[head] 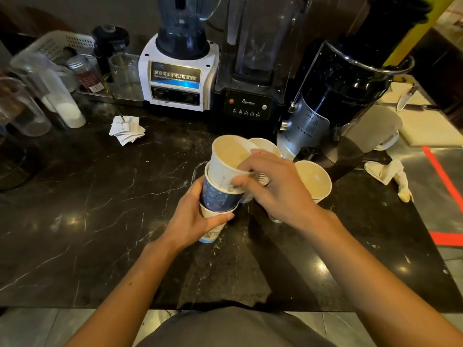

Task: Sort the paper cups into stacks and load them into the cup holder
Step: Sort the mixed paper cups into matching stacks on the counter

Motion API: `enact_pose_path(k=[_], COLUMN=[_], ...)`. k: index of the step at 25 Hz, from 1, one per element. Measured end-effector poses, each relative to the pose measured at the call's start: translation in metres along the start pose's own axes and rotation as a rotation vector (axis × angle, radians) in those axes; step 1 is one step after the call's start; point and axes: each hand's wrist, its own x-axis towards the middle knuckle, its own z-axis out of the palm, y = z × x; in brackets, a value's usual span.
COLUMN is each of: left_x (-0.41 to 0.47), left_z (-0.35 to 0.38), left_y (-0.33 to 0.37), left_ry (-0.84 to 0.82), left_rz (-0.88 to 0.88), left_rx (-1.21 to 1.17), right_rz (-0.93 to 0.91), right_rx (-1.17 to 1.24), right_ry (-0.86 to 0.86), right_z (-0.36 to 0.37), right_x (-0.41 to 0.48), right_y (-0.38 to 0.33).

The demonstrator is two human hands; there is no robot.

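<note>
My left hand point(193, 216) grips a short stack of paper cups point(218, 199), with a blue patterned cup showing in its middle, held above the dark marble counter point(100, 209). My right hand point(273, 184) pinches the rim of a white paper cup point(228, 159) that sits tilted in the top of that stack. Behind my right hand stands another white cup point(265, 145), and to its right a further open cup point(314, 179) rests on a nested one. Clear plastic tubes point(47, 91) at the far left lie slanted; one holds white cups.
Two blenders point(178, 73) point(250, 71) and a black juicer point(333, 96) line the back of the counter. A pile of receipts point(126, 130) lies in front of them. A crumpled cloth point(388, 174) and a knife point(406, 98) on a board are at the right.
</note>
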Motion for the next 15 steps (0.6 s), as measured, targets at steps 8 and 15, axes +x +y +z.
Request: enact_pose_path(k=[8,15], left_x=[-0.004,-0.003], left_z=[-0.007,-0.007], left_y=[-0.014,-0.019], left_ry=[0.042,0.042], left_rz=[-0.095,-0.099], left_rx=[-0.003,0.011], right_rz=[-0.071,0.091], right_rx=[-0.214,-0.4], right_ry=[0.507,-0.1], right_z=[-0.083,-0.032], right_x=[0.019,0.009], right_y=[0.012,0.052])
